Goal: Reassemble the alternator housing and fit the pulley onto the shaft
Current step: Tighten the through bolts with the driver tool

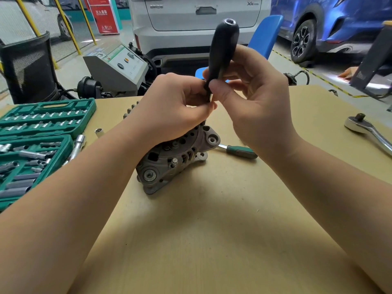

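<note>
The grey alternator [171, 160] lies on the tan table [212, 230], its vented rear housing facing up. Above it I hold a black driver handle [222, 49] upright. My right hand [254, 98] grips the handle's lower part between thumb and fingers. My left hand [169, 107] pinches the handle's bottom end, where its shaft is hidden by my fingers. The pulley is not in sight.
An open green socket set case [38, 141] sits at the left with several sockets. A loose socket [98, 131] and an extension bar [77, 146] lie beside it. A green-handled tool [239, 151] lies behind the alternator. A chrome ratchet [369, 132] rests at the right edge.
</note>
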`<action>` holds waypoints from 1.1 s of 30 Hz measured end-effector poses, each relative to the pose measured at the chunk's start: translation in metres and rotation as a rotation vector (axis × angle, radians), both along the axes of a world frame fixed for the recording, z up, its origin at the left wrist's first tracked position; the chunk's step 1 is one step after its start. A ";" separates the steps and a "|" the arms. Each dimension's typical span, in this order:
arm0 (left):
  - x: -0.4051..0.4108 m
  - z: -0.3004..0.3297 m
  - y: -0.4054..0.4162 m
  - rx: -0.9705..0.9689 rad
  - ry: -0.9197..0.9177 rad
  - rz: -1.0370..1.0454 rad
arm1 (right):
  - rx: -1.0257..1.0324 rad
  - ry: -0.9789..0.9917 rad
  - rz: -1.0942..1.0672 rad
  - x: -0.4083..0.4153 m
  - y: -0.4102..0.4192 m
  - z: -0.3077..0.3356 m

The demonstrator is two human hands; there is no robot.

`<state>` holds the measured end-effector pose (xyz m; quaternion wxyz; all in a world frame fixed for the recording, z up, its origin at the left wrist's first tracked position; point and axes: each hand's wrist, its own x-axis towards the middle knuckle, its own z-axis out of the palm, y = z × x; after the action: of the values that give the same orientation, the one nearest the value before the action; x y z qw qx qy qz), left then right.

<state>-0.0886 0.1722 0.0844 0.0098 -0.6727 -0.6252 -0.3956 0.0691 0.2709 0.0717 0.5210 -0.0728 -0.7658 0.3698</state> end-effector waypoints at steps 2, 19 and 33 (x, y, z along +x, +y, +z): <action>0.000 0.001 0.000 0.003 -0.009 0.001 | 0.008 0.003 -0.023 -0.001 -0.002 0.000; -0.003 -0.001 0.000 0.012 -0.015 0.027 | 0.042 0.033 -0.066 0.000 -0.003 -0.002; 0.000 -0.001 -0.001 0.004 0.025 0.065 | 0.008 0.012 -0.085 0.002 -0.002 0.003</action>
<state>-0.0888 0.1714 0.0829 0.0317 -0.6568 -0.6460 -0.3877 0.0710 0.2685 0.0751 0.5414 -0.1010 -0.7602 0.3446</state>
